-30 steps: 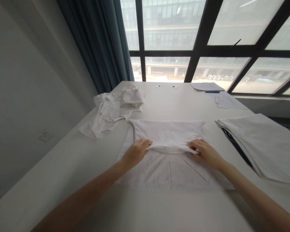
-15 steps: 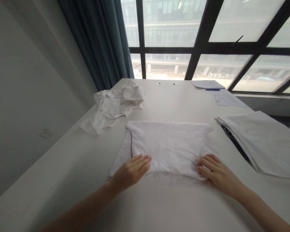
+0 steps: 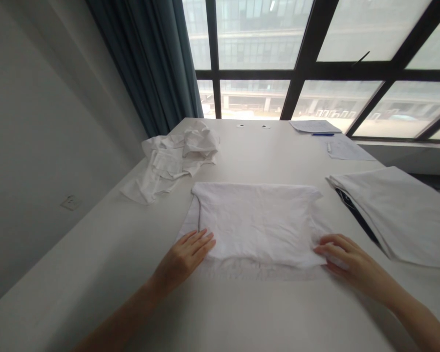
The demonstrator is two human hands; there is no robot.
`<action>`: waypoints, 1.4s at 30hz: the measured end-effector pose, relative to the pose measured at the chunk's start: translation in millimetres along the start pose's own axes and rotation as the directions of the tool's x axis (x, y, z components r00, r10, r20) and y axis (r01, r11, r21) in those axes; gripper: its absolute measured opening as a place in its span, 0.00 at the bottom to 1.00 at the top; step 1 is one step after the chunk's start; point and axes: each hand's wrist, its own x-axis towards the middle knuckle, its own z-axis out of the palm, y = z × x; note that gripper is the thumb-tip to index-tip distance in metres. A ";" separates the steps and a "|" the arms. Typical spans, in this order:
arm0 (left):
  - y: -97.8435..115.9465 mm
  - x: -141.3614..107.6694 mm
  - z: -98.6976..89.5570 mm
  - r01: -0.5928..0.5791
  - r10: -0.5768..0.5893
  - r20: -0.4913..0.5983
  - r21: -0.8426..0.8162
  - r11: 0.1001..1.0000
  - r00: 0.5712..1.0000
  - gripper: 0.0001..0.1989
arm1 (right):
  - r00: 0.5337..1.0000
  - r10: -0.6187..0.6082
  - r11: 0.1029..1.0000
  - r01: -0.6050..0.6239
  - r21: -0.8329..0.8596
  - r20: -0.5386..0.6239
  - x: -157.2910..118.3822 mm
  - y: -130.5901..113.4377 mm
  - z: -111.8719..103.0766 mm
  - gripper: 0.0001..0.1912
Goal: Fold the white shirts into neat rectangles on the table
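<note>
While neither hand grips anything, both lie on the counter (image 3: 264, 313) with the fingers released. The left hand (image 3: 181, 261) rests palm down, its open fingers (image 3: 201, 242) touching the lower left edge of a folded white shirt (image 3: 256, 222). The right hand (image 3: 346, 256) sits at the shirt's lower right corner, its loose fingers (image 3: 328, 249) against the fabric. The shirt lies mid-counter, toward the near edge. Beyond it, a crumpled white cloth (image 3: 172, 161) sits by the left edge. A folded pale cloth (image 3: 392, 215) overhangs the right edge, and papers (image 3: 348, 149) and a blue pen (image 3: 322, 134) lie near the far right corner.
</note>
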 end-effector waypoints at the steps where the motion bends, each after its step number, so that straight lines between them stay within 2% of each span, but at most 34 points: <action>1: -0.5 0.8 -1.1 -0.001 0.001 -0.009 -0.008 1.000 1.000 0.17 | 1.000 -0.002 1.000 0.003 0.010 -0.020 0.1 -0.1 -0.8 0.10; 8: -6.8 7.8 -15.7 0.050 -0.056 -0.072 -0.080 0.996 0.996 0.19 | 0.985 0.038 0.999 -0.038 -0.002 -0.166 -0.5 -0.5 -12.1 0.10; 10: -5.0 8.1 -15.5 0.061 -0.067 -0.053 -0.106 0.993 0.996 0.20 | 0.989 0.046 0.999 -0.047 -0.002 -0.143 -1.0 0.6 -12.2 0.09; 16: 8.9 5.3 -3.7 0.100 -0.089 0.098 -0.112 0.989 0.991 0.21 | 0.997 0.054 0.998 -0.056 0.017 0.063 -0.8 2.0 -6.6 0.10; 21: 7.2 3.5 3.8 0.105 -0.101 0.065 -0.070 0.992 0.993 0.18 | 0.996 0.067 0.998 -0.067 -0.004 0.055 5.4 -16.1 -14.1 0.18; 26: 3.9 9.3 7.7 0.113 -0.108 0.057 -0.093 0.989 0.993 0.17 | 0.998 -0.054 0.999 0.054 0.001 0.044 28.4 -52.2 -1.5 0.23; 29: 3.2 12.8 9.1 0.097 -0.088 0.074 -0.122 0.988 0.993 0.19 | 0.995 -0.097 0.995 0.097 -0.029 0.012 46.5 -68.1 13.7 0.20; 32: 0.2 13.9 6.9 0.062 -0.055 0.062 -0.121 0.991 0.997 0.18 | 0.985 -0.170 0.982 0.167 -0.084 -0.034 61.0 -73.5 21.8 0.14; 36: -6.6 13.0 -3.8 0.001 0.000 0.011 -0.096 0.995 1.000 0.18 | 0.933 -0.334 0.935 0.311 -0.169 -0.132 66.5 -72.2 22.4 0.14; 39: -8.6 10.0 -10.3 -0.054 0.055 0.009 -0.086 0.995 0.998 0.19 | 0.911 -0.401 0.910 0.384 -0.158 -0.096 61.5 -72.4 23.7 0.16; 42: -6.9 5.2 -11.9 -0.089 0.098 0.071 -0.124 0.988 0.993 0.22 | 0.931 -0.365 0.931 0.365 -0.022 0.013 54.6 -74.2 24.3 0.17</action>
